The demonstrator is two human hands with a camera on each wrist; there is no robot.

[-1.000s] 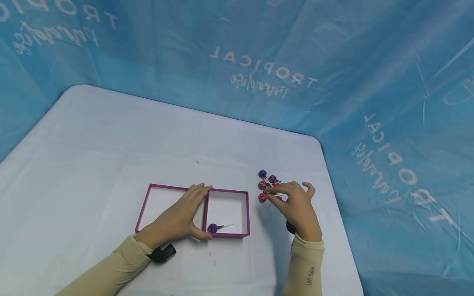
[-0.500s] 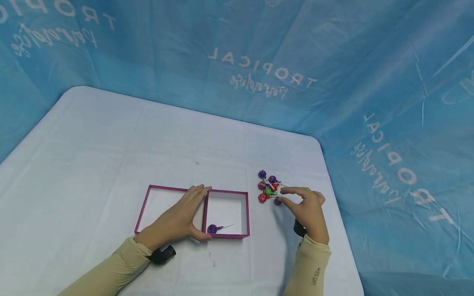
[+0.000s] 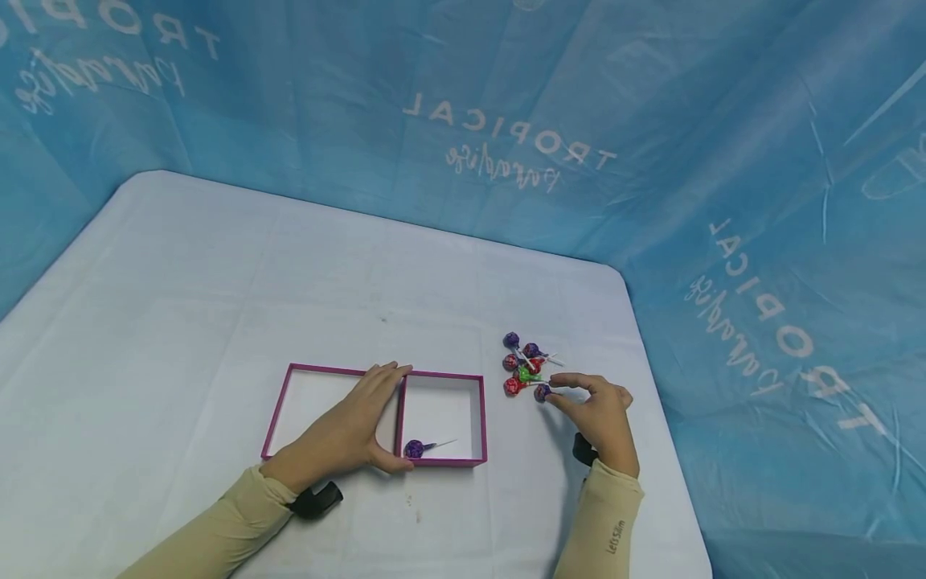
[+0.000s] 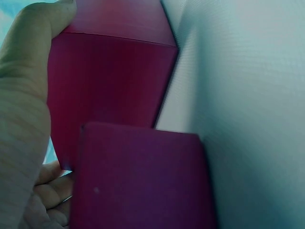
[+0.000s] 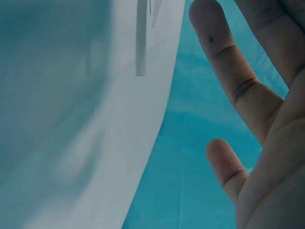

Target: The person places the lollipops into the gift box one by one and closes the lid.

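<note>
An open white box with purple-red rims (image 3: 444,462) has two compartments side by side. Spanning it near the divider, my left hand (image 3: 349,428) grips it, fingers at the back edge and thumb at the front. The left wrist view shows the thumb against its purple-red wall (image 4: 112,78). A purple-wrapped lollipop (image 3: 414,449) lies in the smaller right compartment. To the right, several wrapped lollipops lie in a pile, including a green one (image 3: 526,375) and a red one (image 3: 513,387). My right hand (image 3: 600,412) holds its thumb and index finger apart beside another purple lollipop (image 3: 542,392).
A white cloth covers the table (image 3: 289,265), with rounded far corners. Blue printed sheeting (image 3: 347,121) hangs behind it and along the right side. In the right wrist view a white lollipop stick (image 5: 141,43) shows near the top, against the cloth.
My right hand has drawn back rightward from the red and green lollipops to the purple one, leaving them in the pile. My left hand keeps its place on the box.
</note>
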